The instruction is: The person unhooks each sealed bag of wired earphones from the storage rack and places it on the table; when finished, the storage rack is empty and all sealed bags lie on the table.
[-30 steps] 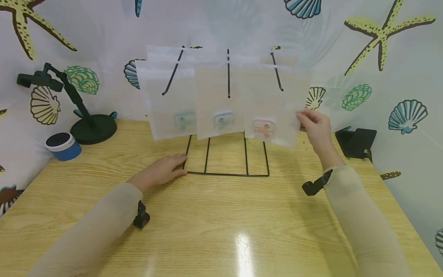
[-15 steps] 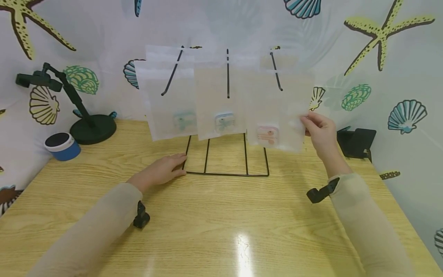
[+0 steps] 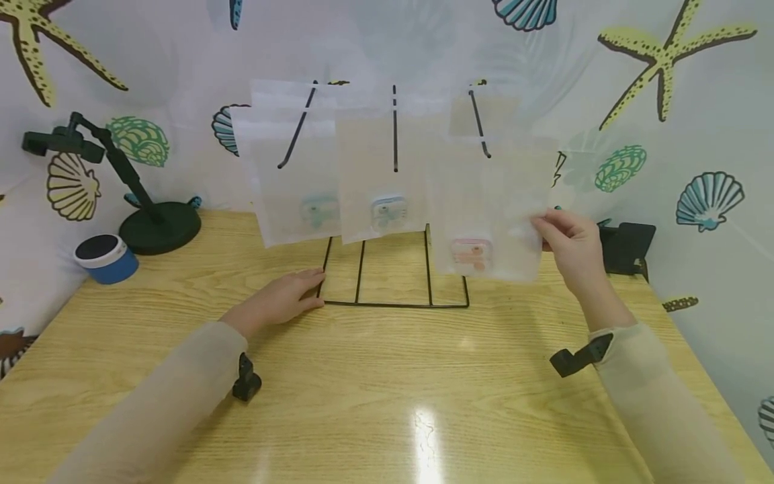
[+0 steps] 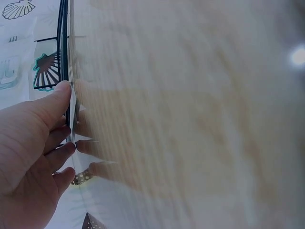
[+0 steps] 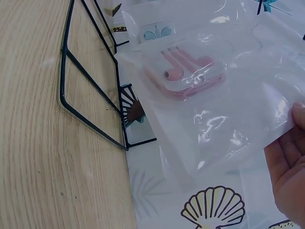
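My right hand [image 3: 574,252] pinches the right edge of a translucent bag [image 3: 514,202] with pink earphones [image 3: 473,255] in a case. The bag's top is around the tip of the right prong [image 3: 480,124] of a black wire rack [image 3: 396,305]. In the right wrist view the pink earphones [image 5: 183,71] show through the bag. Other bags hang on the left and middle prongs, one with green earphones [image 3: 320,212], one with blue earphones [image 3: 390,212]. My left hand [image 3: 275,302] rests at the left front corner of the rack base, fingers touching the wire.
A dark green stand [image 3: 160,228] and a blue jar [image 3: 107,259] with a black top are at the back left of the wooden table [image 3: 338,390]. A black holder [image 3: 625,247] stands at the back right. Behind hangs a shell-patterned cloth [image 3: 423,40].
My right hand has moved right, down and towards me, and the bag with pink earphones has slid along its prong towards the tip. The left hand stays on the rack.
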{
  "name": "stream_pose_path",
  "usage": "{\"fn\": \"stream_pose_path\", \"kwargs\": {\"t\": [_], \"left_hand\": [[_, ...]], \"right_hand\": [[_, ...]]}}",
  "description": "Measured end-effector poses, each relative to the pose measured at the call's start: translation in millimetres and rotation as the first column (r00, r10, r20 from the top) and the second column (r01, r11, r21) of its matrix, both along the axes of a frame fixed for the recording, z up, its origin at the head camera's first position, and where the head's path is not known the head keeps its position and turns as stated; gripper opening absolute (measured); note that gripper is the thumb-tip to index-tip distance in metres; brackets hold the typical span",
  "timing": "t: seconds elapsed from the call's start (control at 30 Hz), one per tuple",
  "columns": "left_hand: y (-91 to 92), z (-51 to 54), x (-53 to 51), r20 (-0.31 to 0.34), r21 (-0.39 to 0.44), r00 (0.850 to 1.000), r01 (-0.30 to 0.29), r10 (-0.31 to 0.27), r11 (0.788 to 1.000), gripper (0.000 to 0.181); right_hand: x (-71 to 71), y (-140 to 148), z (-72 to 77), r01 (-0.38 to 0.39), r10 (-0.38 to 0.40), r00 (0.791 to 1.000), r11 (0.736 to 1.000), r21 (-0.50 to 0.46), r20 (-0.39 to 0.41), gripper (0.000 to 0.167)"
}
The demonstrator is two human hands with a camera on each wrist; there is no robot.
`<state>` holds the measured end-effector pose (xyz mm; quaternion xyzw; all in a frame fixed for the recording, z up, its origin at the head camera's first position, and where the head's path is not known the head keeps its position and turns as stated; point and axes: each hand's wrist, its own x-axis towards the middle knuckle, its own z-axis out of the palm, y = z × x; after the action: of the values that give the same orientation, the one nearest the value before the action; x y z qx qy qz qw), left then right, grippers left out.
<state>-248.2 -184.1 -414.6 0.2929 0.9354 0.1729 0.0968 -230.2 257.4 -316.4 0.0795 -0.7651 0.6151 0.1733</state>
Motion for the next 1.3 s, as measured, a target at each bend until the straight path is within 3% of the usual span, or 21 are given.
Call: {"fn": "stream_pose_path", "kwargs": {"t": [0.53,0.87,1.0,1.2,1.3], "left_hand": [[0.3,-1.1,-0.3,0.02,0.002,1.0,-0.011,0.011,1.0,0.06],[0.0,-1.0,-0.7,0.024,0.01,1.0,-0.011,0.011,1.0,0.059],[-0.5,-2.0,-1.3,0.024,0.009,1.0,-0.012,0.012,1.0,0.059],[0.3,-1.6,-0.8,0.02,0.006,1.0,-0.016,0.016,1.0,0.059],[0.5,-1.2,-0.3,0.019,0.007,1.0,-0.017,0.017,1.0,0.059]], "right_hand": [[31.9,6.3,4.2,-0.025,0.022,0.999,0.998,-0.051,-0.047,0.011],[45.5,35.8,-1.1,-0.024,0.023,0.997,1.0,-0.015,-0.067,0.014],[50.9,52.0,-6.6,-0.041,0.041,0.999,0.999,-0.03,-0.014,0.014],[55.2,72.8,-21.1,-0.002,0.0,0.995,1.0,0.022,0.097,0.015],[54.7,79.4,-28.9,-0.003,0.007,0.99,1.0,-0.022,0.143,0.014]]}}
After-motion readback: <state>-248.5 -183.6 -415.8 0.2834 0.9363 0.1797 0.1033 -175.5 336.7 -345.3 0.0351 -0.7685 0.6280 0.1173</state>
